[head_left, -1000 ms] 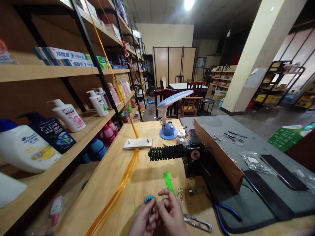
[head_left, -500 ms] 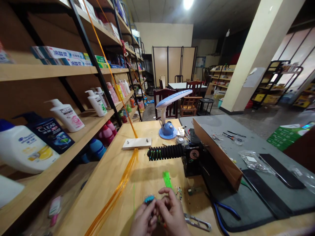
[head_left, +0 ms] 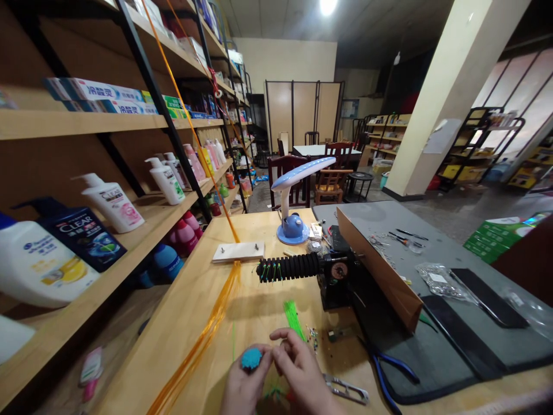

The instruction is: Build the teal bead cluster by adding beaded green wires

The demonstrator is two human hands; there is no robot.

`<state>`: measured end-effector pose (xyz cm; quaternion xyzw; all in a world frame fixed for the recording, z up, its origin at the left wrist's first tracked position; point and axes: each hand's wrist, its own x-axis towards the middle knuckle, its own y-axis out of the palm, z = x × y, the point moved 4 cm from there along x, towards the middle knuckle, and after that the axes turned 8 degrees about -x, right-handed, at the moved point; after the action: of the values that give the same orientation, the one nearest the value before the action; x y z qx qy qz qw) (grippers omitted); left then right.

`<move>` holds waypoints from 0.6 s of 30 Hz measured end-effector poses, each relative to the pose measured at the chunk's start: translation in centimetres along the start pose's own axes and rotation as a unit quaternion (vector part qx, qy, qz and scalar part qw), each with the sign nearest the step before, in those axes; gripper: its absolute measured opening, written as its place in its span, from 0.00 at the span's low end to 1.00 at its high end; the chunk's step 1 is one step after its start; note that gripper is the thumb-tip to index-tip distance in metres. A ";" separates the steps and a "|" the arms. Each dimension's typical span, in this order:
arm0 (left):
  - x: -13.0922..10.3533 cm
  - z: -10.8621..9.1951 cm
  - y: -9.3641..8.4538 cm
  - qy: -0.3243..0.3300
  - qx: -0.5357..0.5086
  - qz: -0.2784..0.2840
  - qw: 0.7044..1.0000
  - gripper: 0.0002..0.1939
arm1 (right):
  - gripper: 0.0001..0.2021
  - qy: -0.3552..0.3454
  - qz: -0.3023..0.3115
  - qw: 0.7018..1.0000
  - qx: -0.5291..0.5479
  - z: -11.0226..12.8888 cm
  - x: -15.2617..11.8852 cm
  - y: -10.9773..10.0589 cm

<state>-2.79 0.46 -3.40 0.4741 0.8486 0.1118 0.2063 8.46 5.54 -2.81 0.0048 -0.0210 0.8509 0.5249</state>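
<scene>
My left hand (head_left: 245, 381) is closed around a small round blue piece (head_left: 250, 358) with a rough surface, which shows above its fingers. Beside it, my right hand (head_left: 300, 372) has its thumb and fingertips drawn together, close to the left fingertips. Whatever lies between those fingertips is too small to make out. Some green strands (head_left: 275, 393) show below and between the hands. Just past the right hand lie a bundle of bright green threads (head_left: 294, 320) and scattered small beads (head_left: 313, 339).
A black ridged roller (head_left: 291, 267) carries green threads. Orange threads (head_left: 216, 323) run under a white bar (head_left: 238, 251). Thread snips (head_left: 348, 389), blue-handled pliers (head_left: 395, 369), a blue desk lamp (head_left: 292, 227) and a cardboard divider (head_left: 380, 265) stand around. Shelves with bottles (head_left: 116, 204) line the left.
My left hand has turned and shifted slightly left, so more of the blue piece faces me. Green strands now show between the hands. My right hand stays close to the left.
</scene>
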 end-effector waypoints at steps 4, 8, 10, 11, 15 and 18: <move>1.0 -2.2 -1.0 0.070 0.069 -0.009 0.995 0.24 | 0.12 0.025 0.036 0.995 -0.089 0.4 0.6 0.7; 1.7 -3.4 -1.5 0.084 0.080 -0.008 0.993 0.25 | 0.11 0.009 0.053 0.985 -0.162 0.6 0.7 2.1; 2.1 -3.5 -1.5 0.064 0.043 -0.023 0.997 0.26 | 0.11 -0.009 0.056 0.980 -0.190 0.8 0.6 2.5; 2.4 -3.6 -1.6 0.053 0.013 -0.037 0.998 0.26 | 0.10 -0.015 0.056 0.978 -0.198 0.9 0.5 2.6; 3.8 -5.1 -2.7 0.074 -0.095 -0.095 0.988 0.25 | 0.13 0.010 0.055 0.986 -0.157 0.3 0.4 2.4; 4.1 -5.8 -3.5 0.065 -0.086 -0.081 0.991 0.25 | 0.20 0.053 0.060 0.996 -0.036 -0.6 0.6 2.2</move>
<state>-10.01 2.10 -0.55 0.3763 0.8829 0.1983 0.1990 6.22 5.15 -3.48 -0.0608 -0.0240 0.8784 0.4734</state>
